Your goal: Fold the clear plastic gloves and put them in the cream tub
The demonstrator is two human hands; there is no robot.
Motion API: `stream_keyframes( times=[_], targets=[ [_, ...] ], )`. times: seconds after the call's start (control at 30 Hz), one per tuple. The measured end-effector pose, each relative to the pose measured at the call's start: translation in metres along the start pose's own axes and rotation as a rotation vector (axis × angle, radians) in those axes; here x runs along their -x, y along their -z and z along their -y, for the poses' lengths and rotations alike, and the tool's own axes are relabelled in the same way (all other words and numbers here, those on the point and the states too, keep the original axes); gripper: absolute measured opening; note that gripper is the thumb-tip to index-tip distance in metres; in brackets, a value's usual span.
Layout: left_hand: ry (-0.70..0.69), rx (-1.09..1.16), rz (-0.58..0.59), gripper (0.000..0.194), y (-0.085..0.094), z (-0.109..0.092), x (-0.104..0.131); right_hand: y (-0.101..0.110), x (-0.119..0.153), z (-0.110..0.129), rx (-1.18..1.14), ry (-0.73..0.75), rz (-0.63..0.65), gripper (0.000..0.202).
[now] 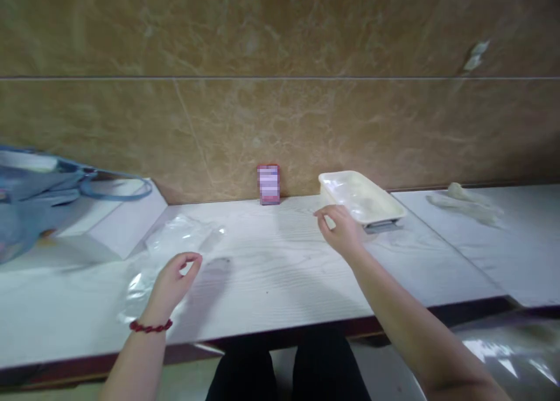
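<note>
My left hand (175, 281), with a red bead bracelet (151, 327) at the wrist, is over clear plastic bags (181, 235) on the white table. Its thumb and fingertips are pinched together; anything between them is too small to see. My right hand (341, 229) is beside the near left edge of a cream tray (380, 204). Its thumb and index finger also meet in a pinch, and I cannot make out whether something tiny is between them. Clear plastic lies inside the tray. A grey flat object (383, 226) shows beneath the tray's near edge.
A phone with a red edge (269, 185) leans on the brown marble wall (245, 127). White boxes (126, 226) and a bluish bag (26, 203) with a strap stand at the left. A pale crumpled glove-like item (470, 206) lies at the right of the white table (271, 284).
</note>
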State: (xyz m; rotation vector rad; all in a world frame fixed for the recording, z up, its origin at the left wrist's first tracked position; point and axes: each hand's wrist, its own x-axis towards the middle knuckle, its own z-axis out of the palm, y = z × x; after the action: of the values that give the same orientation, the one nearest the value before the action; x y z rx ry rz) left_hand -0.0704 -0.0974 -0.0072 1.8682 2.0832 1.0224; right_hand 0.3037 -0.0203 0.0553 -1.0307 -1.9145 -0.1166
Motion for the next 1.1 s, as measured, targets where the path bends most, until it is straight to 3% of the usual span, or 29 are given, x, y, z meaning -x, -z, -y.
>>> stream_keyframes(
  times=[0.2,0.3,0.43,0.63,0.87,0.97,1.1],
  targets=[
    [0.034,-0.191,-0.136,0.033,0.045,0.068,0.026,-0.093,0.042,0.05,-0.188,-0.06,0.312,0.014],
    [0.037,-0.251,-0.148,0.036,0.062,0.094,0.03,-0.112,0.056,0.055,-0.167,-0.07,0.366,0.014],
    [0.026,-0.334,-0.103,0.04,0.079,0.112,0.027,-0.118,0.063,0.05,-0.108,-0.053,0.354,0.014],
    [-0.161,-0.37,0.132,0.042,0.083,0.107,0.012,-0.116,0.063,0.049,-0.095,-0.046,0.312,0.013],
    [-0.114,-0.409,0.14,0.045,0.083,0.101,-0.007,-0.114,0.064,0.046,-0.085,-0.082,0.274,0.014],
    [-0.143,-0.354,0.176,0.047,0.08,0.093,0.003,-0.114,0.065,0.045,-0.089,-0.101,0.268,0.015],
    [-0.307,-0.316,0.339,0.049,0.066,0.079,0.03,-0.114,0.064,0.046,-0.096,-0.122,0.27,0.015]
  ],
)
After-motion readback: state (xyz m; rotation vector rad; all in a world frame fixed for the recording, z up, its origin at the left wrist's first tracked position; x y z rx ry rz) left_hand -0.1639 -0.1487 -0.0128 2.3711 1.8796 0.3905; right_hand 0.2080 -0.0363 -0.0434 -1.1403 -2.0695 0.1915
